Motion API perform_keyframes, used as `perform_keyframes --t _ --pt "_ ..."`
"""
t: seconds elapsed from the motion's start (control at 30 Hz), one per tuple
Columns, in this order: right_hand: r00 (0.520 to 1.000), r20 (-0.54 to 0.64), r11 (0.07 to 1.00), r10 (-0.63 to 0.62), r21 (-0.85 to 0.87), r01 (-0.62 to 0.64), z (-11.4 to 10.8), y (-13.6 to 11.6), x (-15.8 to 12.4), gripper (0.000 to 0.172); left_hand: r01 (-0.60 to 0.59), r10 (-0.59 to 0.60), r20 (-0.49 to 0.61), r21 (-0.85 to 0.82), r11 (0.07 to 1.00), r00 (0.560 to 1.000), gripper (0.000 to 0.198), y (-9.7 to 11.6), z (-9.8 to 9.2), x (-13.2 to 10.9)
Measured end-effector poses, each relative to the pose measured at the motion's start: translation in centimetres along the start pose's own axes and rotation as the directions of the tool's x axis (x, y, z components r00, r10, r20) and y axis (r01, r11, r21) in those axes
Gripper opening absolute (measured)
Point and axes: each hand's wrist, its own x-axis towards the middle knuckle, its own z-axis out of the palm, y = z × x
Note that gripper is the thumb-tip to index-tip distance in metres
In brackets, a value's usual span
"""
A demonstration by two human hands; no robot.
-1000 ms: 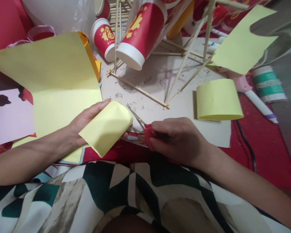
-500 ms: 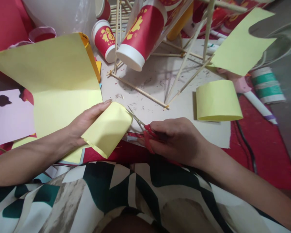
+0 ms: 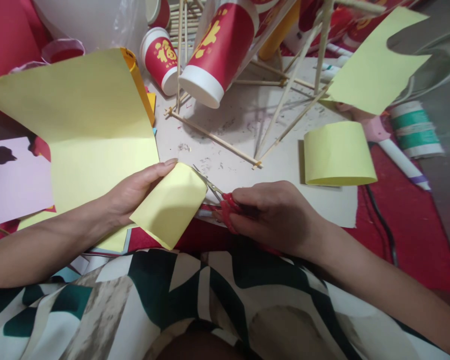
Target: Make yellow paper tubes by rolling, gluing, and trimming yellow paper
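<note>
In my left hand (image 3: pixel 140 187) is a folded piece of yellow paper (image 3: pixel 170 207), pinched near its upper left edge with the thumb on top. My right hand (image 3: pixel 273 212) grips red-handled scissors (image 3: pixel 228 206), fingers wrapped round the loops. The narrow metal blades lie at the upper right edge of the folded paper, partly spread; whether they bite into it I cannot tell. Behind my left hand lies a large yellow sheet (image 3: pixel 101 135) with a curved cut-out side. A yellow paper ring (image 3: pixel 335 155) stands right of the scissors on the pale board (image 3: pixel 225 130).
A frame of wooden sticks (image 3: pixel 217 140) rises beyond my hands. Red paper cups in a plastic sleeve (image 3: pixel 221 50) lean inside it, beside another red cup (image 3: pixel 159 57). At right are a cut yellow sheet (image 3: pixel 382 65), a pink glue gun (image 3: pixel 375 130) and a green-and-white roll (image 3: pixel 416 129).
The folded paper has tilted and shifted slightly right and down in my left hand. The scissor blades now overlap its upper right edge more. My right hand has barely moved.
</note>
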Motion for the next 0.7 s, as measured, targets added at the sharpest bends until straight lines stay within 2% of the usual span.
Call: perform_keyframes --t 0.2,0.37,0.7 --pt "1.000 0.003 1.000 -0.009 0.024 0.009 0.08 0.06 -0.14 0.030 -0.045 0.046 0.036 -0.022 0.999 0.998 0.021 -0.32 -0.17 0.19" --pt "1.000 0.007 1.000 0.004 -0.015 -0.004 0.15 0.05 -0.23 0.030 -0.117 0.114 0.072 0.049 0.992 0.991 0.021 -0.55 -0.40 0.41" --pt "0.999 0.044 1.000 0.011 0.006 -0.011 -0.31 -0.24 0.07 0.028 -0.189 0.180 0.066 0.158 0.969 0.981 0.019 -0.35 -0.70 0.32"
